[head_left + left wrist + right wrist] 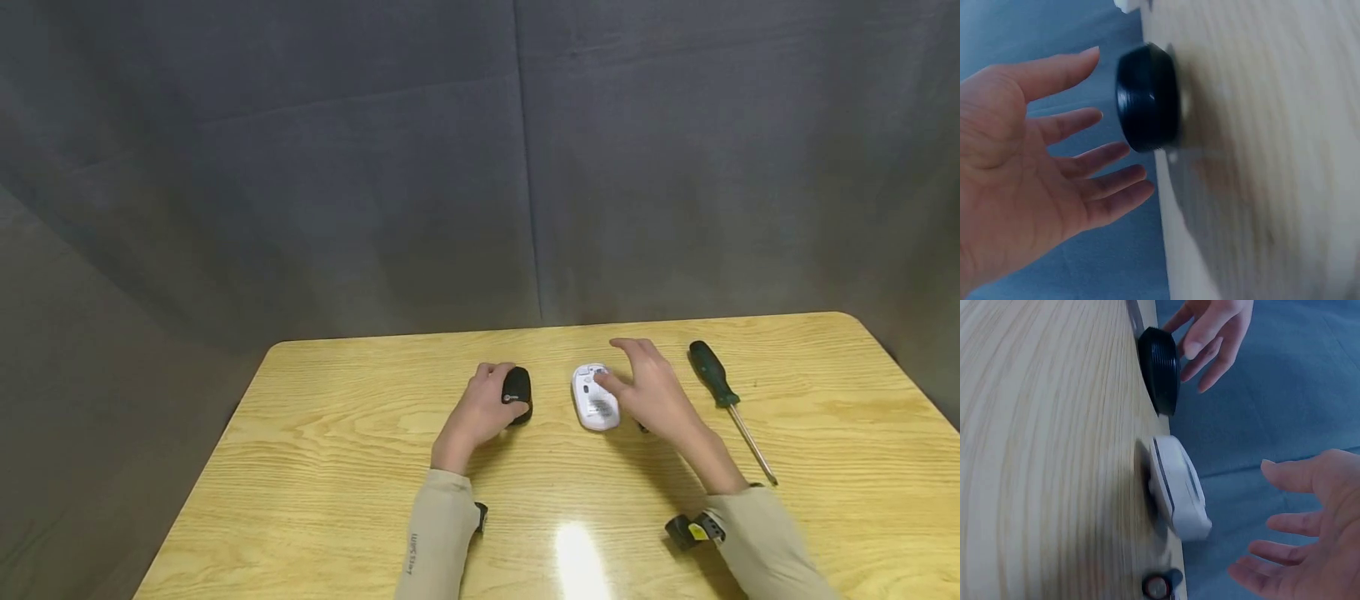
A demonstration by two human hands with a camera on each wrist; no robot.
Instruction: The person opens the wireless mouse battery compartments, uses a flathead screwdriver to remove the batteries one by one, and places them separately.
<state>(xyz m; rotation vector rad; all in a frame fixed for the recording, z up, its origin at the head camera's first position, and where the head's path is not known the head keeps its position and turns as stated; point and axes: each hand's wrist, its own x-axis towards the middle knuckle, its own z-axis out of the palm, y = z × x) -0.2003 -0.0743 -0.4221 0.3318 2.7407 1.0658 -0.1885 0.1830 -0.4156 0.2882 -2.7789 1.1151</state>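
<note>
A black computer mouse (516, 390) lies near the middle of the table. My left hand (483, 406) is over its left side, and the left wrist view shows the fingers spread and apart from the mouse (1149, 99). To the right, a white computer mouse (597, 410) rests with its labelled underside up. My right hand (654, 398) hovers at its right side, thumb and fingers parted around nothing. In the right wrist view a gap shows between that hand (1310, 525) and the white mouse (1179, 484).
A screwdriver (708, 372) with a dark green handle lies right of my right hand, its shaft pointing towards me. Close to the white mouse is a small round-ended cylinder (1157, 587), mostly hidden by my right hand in the head view. A dark curtain (420, 183) hangs behind the table (322, 467).
</note>
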